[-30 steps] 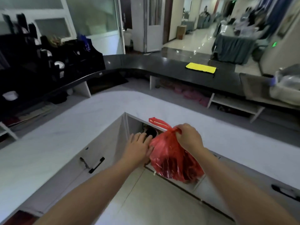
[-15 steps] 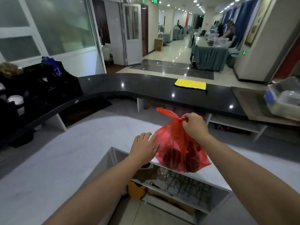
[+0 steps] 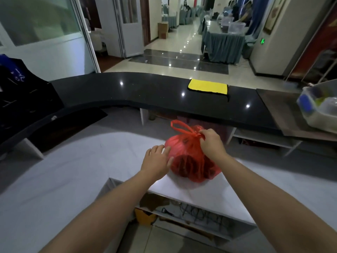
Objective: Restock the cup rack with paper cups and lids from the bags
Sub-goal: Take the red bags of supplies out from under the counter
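Observation:
A red plastic bag (image 3: 189,161) with dark round shapes inside rests on the white counter (image 3: 91,170), above an open cabinet. My right hand (image 3: 211,143) grips the bag's tied neck just below its handle loops. My left hand (image 3: 157,161) lies with straight fingers against the bag's left side. The black cup rack (image 3: 21,99) stands at the far left on the dark upper counter, mostly cut off by the frame edge.
A yellow cloth (image 3: 207,86) lies on the curved black counter (image 3: 145,92). A clear plastic bin (image 3: 319,106) sits at the right edge. The open cabinet (image 3: 182,214) below the bag holds a wire rack and clutter.
The bag has come up out of the cabinet and now sits on the white counter. Both hands moved up and forward with it, and my view has risen.

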The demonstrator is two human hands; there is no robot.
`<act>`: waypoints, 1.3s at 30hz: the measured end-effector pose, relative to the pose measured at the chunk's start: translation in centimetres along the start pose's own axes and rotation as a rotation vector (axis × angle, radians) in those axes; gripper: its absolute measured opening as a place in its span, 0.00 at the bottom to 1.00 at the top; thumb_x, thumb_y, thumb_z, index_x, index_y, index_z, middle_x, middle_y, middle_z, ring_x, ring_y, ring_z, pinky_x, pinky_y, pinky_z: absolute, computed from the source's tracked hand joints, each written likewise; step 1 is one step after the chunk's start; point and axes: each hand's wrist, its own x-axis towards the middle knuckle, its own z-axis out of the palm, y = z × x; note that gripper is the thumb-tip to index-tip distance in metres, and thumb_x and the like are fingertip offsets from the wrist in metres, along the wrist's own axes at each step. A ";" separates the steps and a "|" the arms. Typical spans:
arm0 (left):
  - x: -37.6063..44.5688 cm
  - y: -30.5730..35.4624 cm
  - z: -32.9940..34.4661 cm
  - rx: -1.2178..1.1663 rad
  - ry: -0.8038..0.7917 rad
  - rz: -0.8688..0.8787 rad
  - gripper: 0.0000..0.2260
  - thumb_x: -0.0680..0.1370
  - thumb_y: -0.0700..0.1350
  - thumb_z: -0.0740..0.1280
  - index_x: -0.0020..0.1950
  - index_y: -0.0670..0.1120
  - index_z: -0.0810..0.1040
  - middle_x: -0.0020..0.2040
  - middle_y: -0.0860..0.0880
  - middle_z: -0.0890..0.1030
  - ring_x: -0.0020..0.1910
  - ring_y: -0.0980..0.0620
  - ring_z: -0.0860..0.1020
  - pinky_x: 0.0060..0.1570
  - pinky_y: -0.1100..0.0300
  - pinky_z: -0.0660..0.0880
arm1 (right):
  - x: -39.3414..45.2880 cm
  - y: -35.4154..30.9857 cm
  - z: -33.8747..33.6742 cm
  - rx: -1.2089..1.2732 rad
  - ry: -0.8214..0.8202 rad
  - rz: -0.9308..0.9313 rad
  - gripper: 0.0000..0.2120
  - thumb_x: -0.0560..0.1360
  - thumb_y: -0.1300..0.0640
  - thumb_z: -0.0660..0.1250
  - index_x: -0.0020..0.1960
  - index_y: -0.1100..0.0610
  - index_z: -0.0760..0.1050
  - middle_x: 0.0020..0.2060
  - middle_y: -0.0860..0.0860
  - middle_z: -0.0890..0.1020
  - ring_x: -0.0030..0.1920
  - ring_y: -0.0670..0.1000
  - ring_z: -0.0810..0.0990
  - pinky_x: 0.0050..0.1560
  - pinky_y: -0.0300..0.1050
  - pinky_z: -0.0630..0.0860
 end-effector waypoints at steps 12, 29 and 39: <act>-0.2 1.1 4.4 0.001 -0.114 0.012 0.29 0.79 0.61 0.44 0.78 0.54 0.62 0.72 0.48 0.71 0.69 0.44 0.69 0.68 0.48 0.66 | -4.5 6.3 6.4 -0.318 -0.439 0.037 0.33 0.82 0.47 0.59 0.82 0.44 0.47 0.82 0.50 0.49 0.78 0.61 0.57 0.73 0.59 0.65; -9.0 0.3 1.1 0.004 -0.113 -0.302 0.25 0.85 0.59 0.51 0.82 0.54 0.54 0.81 0.48 0.60 0.78 0.44 0.58 0.77 0.47 0.55 | -7.2 -1.0 8.1 -0.141 -0.306 -0.440 0.17 0.81 0.51 0.59 0.67 0.50 0.75 0.68 0.49 0.75 0.64 0.54 0.75 0.66 0.54 0.72; -26.1 5.5 -0.7 -0.018 -0.033 -0.795 0.25 0.84 0.57 0.54 0.80 0.51 0.59 0.74 0.46 0.69 0.72 0.44 0.66 0.70 0.49 0.63 | -16.2 -5.3 9.8 -0.065 -0.613 -0.821 0.16 0.81 0.53 0.60 0.66 0.53 0.76 0.63 0.51 0.76 0.61 0.54 0.76 0.62 0.51 0.75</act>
